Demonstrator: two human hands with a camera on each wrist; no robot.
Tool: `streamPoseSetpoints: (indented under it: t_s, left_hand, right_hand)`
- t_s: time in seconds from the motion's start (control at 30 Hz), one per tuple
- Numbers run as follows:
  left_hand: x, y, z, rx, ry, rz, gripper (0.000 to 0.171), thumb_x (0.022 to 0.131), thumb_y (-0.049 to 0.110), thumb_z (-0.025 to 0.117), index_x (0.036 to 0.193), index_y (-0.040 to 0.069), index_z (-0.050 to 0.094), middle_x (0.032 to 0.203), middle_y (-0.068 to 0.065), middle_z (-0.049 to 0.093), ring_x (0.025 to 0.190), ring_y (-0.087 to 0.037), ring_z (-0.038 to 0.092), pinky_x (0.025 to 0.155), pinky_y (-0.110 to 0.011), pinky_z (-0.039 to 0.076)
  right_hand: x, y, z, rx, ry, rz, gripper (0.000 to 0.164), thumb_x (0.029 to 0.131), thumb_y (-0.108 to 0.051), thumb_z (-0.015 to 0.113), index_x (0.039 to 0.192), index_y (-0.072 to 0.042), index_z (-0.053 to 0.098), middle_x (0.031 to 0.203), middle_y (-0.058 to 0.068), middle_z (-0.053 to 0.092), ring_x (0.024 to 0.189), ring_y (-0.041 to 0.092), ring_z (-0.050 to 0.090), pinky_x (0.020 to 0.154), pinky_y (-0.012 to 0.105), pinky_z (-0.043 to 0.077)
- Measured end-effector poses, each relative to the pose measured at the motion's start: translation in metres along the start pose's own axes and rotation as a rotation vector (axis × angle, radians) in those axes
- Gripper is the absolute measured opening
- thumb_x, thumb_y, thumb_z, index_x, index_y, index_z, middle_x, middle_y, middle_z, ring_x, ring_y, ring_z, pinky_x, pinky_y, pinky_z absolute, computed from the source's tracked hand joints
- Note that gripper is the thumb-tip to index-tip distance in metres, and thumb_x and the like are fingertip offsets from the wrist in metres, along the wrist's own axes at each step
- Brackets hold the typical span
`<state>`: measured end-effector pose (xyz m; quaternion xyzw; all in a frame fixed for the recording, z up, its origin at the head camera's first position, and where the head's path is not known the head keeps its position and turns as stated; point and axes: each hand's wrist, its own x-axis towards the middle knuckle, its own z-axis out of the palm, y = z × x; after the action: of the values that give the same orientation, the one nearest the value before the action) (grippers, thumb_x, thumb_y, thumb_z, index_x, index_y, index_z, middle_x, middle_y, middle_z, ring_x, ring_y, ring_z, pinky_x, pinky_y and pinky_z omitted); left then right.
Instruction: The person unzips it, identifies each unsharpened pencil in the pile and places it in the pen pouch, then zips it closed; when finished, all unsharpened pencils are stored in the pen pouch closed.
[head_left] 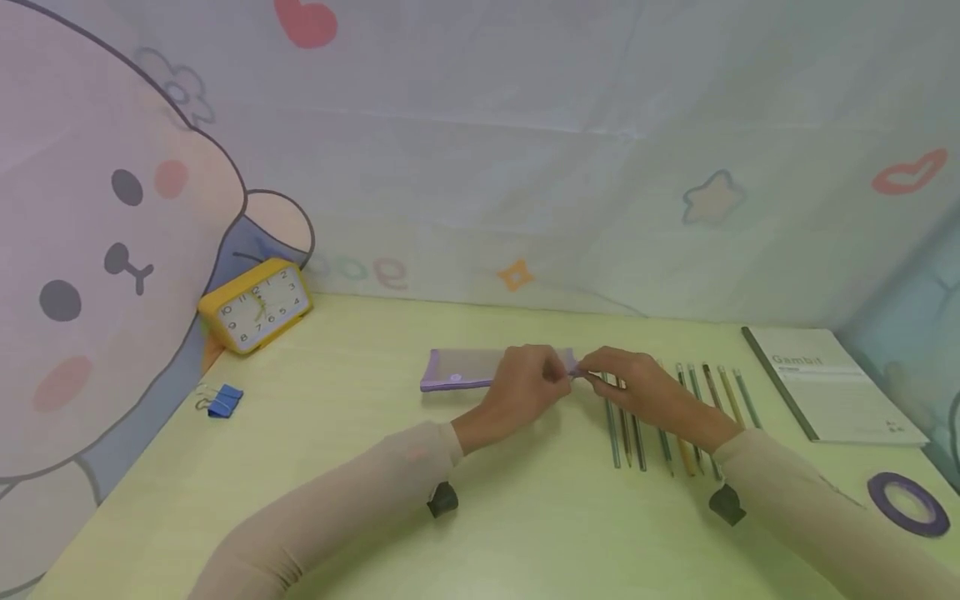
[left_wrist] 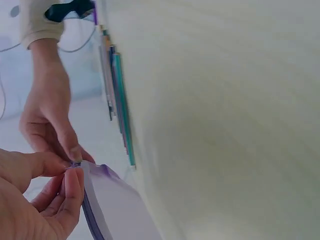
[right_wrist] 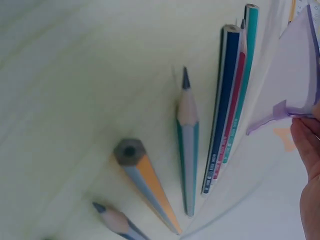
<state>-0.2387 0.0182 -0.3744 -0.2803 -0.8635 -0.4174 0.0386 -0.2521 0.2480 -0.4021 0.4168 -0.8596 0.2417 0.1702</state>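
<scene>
A translucent pencil case [head_left: 465,364] with purple edging and a zip along one side is held just over the table in the middle. My left hand [head_left: 525,379] pinches its zip edge near the right end, thumb against fingertips. My right hand [head_left: 641,387] pinches the corner at that same end, its fingertips close to the left ones. In the left wrist view both sets of fingertips meet at the end of the zip [left_wrist: 90,212]; the small part between them is hidden. Several pencils [right_wrist: 187,145] lie in a row beneath my right hand and forearm.
A yellow alarm clock [head_left: 262,307] stands at the back left, with a blue binder clip [head_left: 225,402] in front of it. At the right lie a notebook [head_left: 840,392] and a roll of purple tape [head_left: 892,504]. A printed cloth [head_left: 480,167] hangs behind the table.
</scene>
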Motion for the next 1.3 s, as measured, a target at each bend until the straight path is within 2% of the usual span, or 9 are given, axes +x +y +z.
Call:
streamPoseSetpoints:
  t_s: [0.13, 0.27, 0.63, 0.77, 0.87, 1.03, 1.3]
  left_hand:
    - [0.004, 0.002, -0.005, -0.026, 0.024, -0.004, 0.01, 0.09, 0.007, 0.068, 0.09, 0.001, 0.076, 0.09, -0.01, 0.078, 0.078, -0.016, 0.074, 0.068, -0.018, 0.056]
    - [0.005, 0.001, -0.009, -0.059, 0.021, -0.028, 0.012, 0.092, 0.01, 0.07, 0.094, 0.0, 0.077, 0.094, -0.011, 0.078, 0.08, -0.018, 0.076, 0.066, -0.018, 0.057]
    - [-0.002, 0.002, -0.023, -0.105, 0.027, -0.084, 0.011, 0.089, 0.011, 0.07, 0.087, 0.005, 0.079, 0.083, -0.006, 0.078, 0.067, -0.007, 0.069, 0.056, -0.021, 0.052]
    - [-0.004, 0.002, -0.027, -0.099, 0.018, -0.101, 0.01, 0.088, 0.012, 0.071, 0.086, 0.006, 0.079, 0.08, -0.005, 0.078, 0.063, -0.007, 0.068, 0.052, -0.021, 0.048]
    - [-0.007, 0.002, -0.03, -0.094, 0.018, -0.104, 0.01, 0.088, 0.012, 0.072, 0.086, 0.005, 0.079, 0.08, -0.006, 0.078, 0.063, -0.007, 0.069, 0.052, -0.021, 0.049]
    - [-0.011, 0.002, -0.036, -0.086, 0.018, -0.106, 0.011, 0.089, 0.01, 0.071, 0.088, 0.003, 0.079, 0.081, -0.007, 0.078, 0.063, -0.007, 0.069, 0.052, -0.02, 0.048]
    - [-0.015, -0.001, -0.049, -0.058, 0.054, -0.091, 0.01, 0.086, 0.006, 0.069, 0.087, 0.004, 0.079, 0.08, -0.007, 0.078, 0.063, -0.011, 0.071, 0.055, -0.021, 0.051]
  right_hand:
    - [0.001, 0.0, 0.002, 0.017, 0.032, -0.034, 0.036, 0.083, 0.006, 0.075, 0.116, -0.008, 0.07, 0.111, 0.001, 0.073, 0.101, 0.019, 0.072, 0.076, 0.04, 0.061]
    - [0.001, 0.001, 0.004, 0.008, 0.065, -0.048, 0.036, 0.081, 0.005, 0.077, 0.114, -0.01, 0.072, 0.108, 0.001, 0.075, 0.096, 0.017, 0.074, 0.071, 0.035, 0.061]
    - [0.004, -0.012, 0.002, -0.05, 0.14, -0.051, 0.033, 0.078, 0.002, 0.08, 0.108, -0.011, 0.076, 0.101, -0.001, 0.078, 0.086, 0.012, 0.074, 0.067, 0.017, 0.056]
    - [0.003, -0.018, 0.002, -0.042, 0.173, -0.061, 0.029, 0.08, 0.0, 0.08, 0.107, -0.011, 0.077, 0.099, -0.001, 0.078, 0.083, 0.011, 0.074, 0.067, 0.018, 0.057]
    - [0.004, -0.02, 0.003, -0.025, 0.181, -0.075, 0.026, 0.083, -0.001, 0.078, 0.108, -0.01, 0.077, 0.098, 0.0, 0.079, 0.082, 0.011, 0.074, 0.066, 0.023, 0.058]
    - [0.003, -0.021, 0.002, -0.039, 0.191, -0.098, 0.027, 0.081, 0.0, 0.079, 0.106, -0.009, 0.078, 0.097, 0.0, 0.078, 0.08, 0.01, 0.073, 0.064, 0.025, 0.058]
    - [0.005, -0.019, -0.001, -0.043, 0.192, -0.08, 0.026, 0.081, -0.001, 0.08, 0.105, -0.01, 0.078, 0.096, 0.001, 0.078, 0.077, 0.01, 0.073, 0.064, 0.014, 0.054]
